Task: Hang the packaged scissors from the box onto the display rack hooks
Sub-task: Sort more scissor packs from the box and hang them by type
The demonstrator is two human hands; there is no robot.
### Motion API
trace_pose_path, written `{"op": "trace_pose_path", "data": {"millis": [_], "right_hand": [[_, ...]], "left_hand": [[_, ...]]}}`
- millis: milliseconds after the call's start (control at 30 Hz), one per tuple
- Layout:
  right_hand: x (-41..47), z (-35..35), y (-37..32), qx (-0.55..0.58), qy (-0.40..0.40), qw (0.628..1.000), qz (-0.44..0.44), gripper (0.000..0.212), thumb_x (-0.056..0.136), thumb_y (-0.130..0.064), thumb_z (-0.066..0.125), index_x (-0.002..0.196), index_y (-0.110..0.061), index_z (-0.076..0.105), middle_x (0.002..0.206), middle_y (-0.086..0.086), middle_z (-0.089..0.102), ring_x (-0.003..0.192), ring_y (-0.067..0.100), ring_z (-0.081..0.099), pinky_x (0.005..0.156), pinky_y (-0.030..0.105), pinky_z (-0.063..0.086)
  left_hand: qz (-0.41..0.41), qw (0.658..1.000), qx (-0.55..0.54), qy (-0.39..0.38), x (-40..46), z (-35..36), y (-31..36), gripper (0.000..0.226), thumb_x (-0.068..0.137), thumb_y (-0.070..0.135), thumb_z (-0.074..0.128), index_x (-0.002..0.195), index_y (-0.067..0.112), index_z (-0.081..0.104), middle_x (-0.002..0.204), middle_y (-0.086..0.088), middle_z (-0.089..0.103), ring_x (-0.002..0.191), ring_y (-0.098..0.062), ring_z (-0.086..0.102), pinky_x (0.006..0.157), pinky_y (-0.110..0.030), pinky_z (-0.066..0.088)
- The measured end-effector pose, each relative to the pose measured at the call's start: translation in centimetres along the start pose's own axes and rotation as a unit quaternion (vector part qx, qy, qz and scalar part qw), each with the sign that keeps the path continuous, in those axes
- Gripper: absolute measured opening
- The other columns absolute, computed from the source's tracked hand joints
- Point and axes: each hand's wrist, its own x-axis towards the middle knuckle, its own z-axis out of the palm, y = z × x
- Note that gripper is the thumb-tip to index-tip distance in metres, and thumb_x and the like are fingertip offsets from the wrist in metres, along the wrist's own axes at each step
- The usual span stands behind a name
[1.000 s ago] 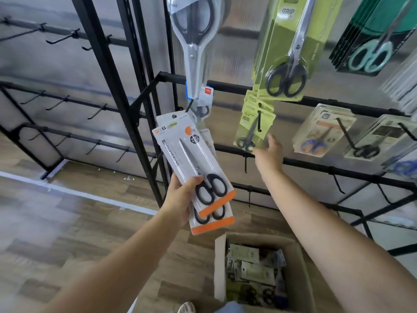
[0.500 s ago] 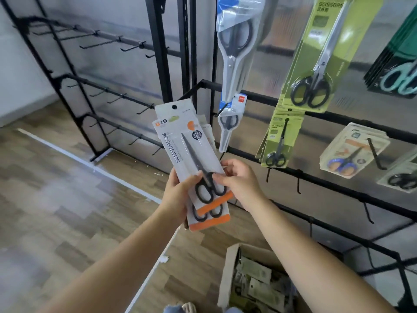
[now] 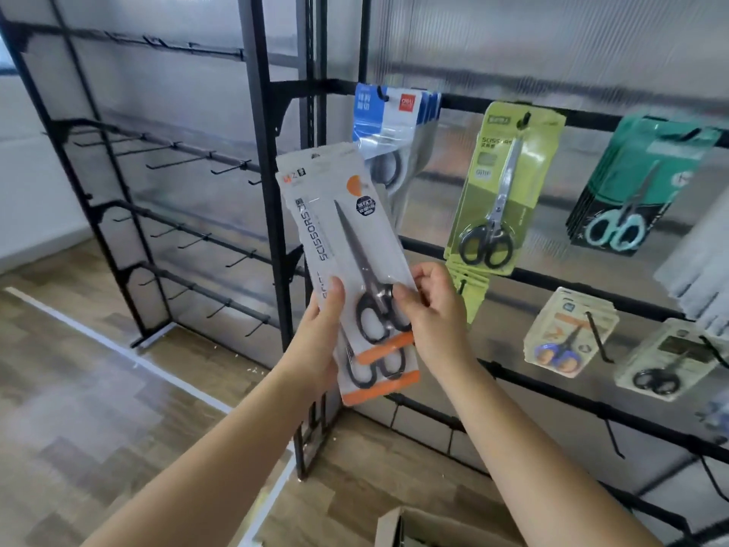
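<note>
Left hand: gripping the white scissors packs from behind, thumb lying across the front.
Right hand: pinching the front pack's right edge, opposite the left grip.

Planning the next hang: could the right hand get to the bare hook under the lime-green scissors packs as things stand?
Probably yes, once it lets go. The right hand pinches the white-and-orange scissors packs right beside the bare hook, with nothing between them, though the hanging lime-green packs partly cover it.

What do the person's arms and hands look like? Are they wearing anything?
Both arms are bare all the way into view, with no sleeves showing. The left hand and right hand wear no gloves, and no rings, watch or bracelets are visible. The fingernails look short and unpainted.
</note>
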Motion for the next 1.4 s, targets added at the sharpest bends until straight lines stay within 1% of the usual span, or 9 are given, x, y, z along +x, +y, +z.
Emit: {"op": "trace_pose_path", "data": {"millis": [100,233,433,533,700,833,1033,1200,1400], "right_hand": [[0.9,-1.7,-1.5,0.029,0.037,0.999,-0.010,0.022,0.091,-0.009,0.057,0.089,-0.029,0.047,0.095,0.003,0.067,0.090,0.020,0.064,0.084,0.045,0.052],[1.2,-4.0,-2.4,0.071,0.073,0.994,-0.023,0.021,0.092,-0.005,0.055,0.092,-0.026,0.049,0.094,0.001,0.067,0.091,0.022,0.064,0.086,0.046,0.052],[0.8,-7.3,-2.3,0.120,0.137,0.981,-0.064,0.012,0.088,-0.007,0.057,0.093,-0.016,0.050,0.077,-0.005,0.068,0.077,0.013,0.062,0.076,0.037,0.048],[0.7,-9.3,-2.5,0.122,0.171,0.974,-0.081,0.015,0.079,-0.017,0.058,0.092,-0.016,0.051,0.077,-0.006,0.070,0.076,0.010,0.064,0.071,0.028,0.052],[0.2,-12.7,-2.6,0.097,0.211,0.971,-0.060,0.013,0.080,-0.010,0.060,0.088,-0.018,0.054,0.076,-0.003,0.071,0.076,0.020,0.065,0.073,0.040,0.053],[-0.4,-14.3,-2.5,0.085,0.232,0.967,-0.056,0.017,0.087,0.004,0.056,0.089,-0.012,0.054,0.074,-0.008,0.071,0.072,0.008,0.063,0.068,0.021,0.051],[-2.6,-15.7,-1.0,0.086,0.272,0.958,-0.011,0.016,0.087,0.009,0.054,0.088,-0.008,0.053,0.073,-0.001,0.065,0.065,0.003,0.060,0.063,0.013,0.047],[-4.7,-16.5,0.1,0.117,0.326,0.938,0.009,0.016,0.087,0.011,0.053,0.092,-0.004,0.056,0.077,0.004,0.067,0.072,0.012,0.063,0.069,0.022,0.052],[-7.6,-20.0,0.4,0.089,0.435,0.896,-0.016,0.030,0.081,0.018,0.051,0.083,-0.011,0.059,0.062,-0.010,0.063,0.060,0.003,0.056,0.061,0.014,0.046]], "left_hand": [[0.012,0.999,-0.017,-0.050,1.0,1.9,0.9,0.082,0.078,0.061,0.045,0.146,0.016,0.033,0.136,-0.015,0.055,0.122,-0.030,0.055,0.093,-0.041,0.051],[-0.013,0.997,-0.042,-0.060,2.0,4.1,1.6,0.057,0.086,0.035,0.054,0.138,0.015,0.044,0.122,-0.017,0.064,0.106,-0.032,0.065,0.074,-0.038,0.057],[-0.006,0.997,-0.015,-0.078,3.0,7.4,1.6,0.039,0.073,0.028,0.067,0.111,0.020,0.061,0.099,-0.006,0.074,0.088,-0.024,0.072,0.065,-0.032,0.058],[-0.016,0.995,-0.036,-0.095,3.9,9.4,1.0,0.040,0.073,0.024,0.067,0.112,0.019,0.060,0.099,-0.008,0.073,0.087,-0.025,0.072,0.063,-0.034,0.058],[-0.025,0.990,-0.075,-0.115,4.8,12.4,-1.3,0.049,0.080,0.023,0.061,0.129,0.023,0.051,0.115,-0.007,0.069,0.096,-0.025,0.070,0.066,-0.035,0.058],[-0.035,0.983,-0.129,-0.122,4.5,13.8,-3.5,0.041,0.082,0.024,0.057,0.123,0.028,0.054,0.109,0.000,0.072,0.093,-0.017,0.071,0.063,-0.028,0.057],[-0.057,0.983,-0.114,-0.135,3.5,14.7,-5.4,0.037,0.082,0.019,0.056,0.119,0.020,0.057,0.101,-0.003,0.074,0.086,-0.019,0.072,0.061,-0.028,0.057],[-0.109,0.979,-0.085,-0.150,2.9,15.7,-6.7,0.039,0.085,0.020,0.056,0.124,0.019,0.056,0.106,-0.009,0.072,0.090,-0.024,0.071,0.063,-0.030,0.057],[-0.144,0.971,-0.067,-0.180,2.3,18.4,-8.1,0.046,0.079,0.026,0.061,0.125,0.022,0.055,0.107,-0.006,0.072,0.094,-0.025,0.070,0.066,-0.034,0.059]]}}
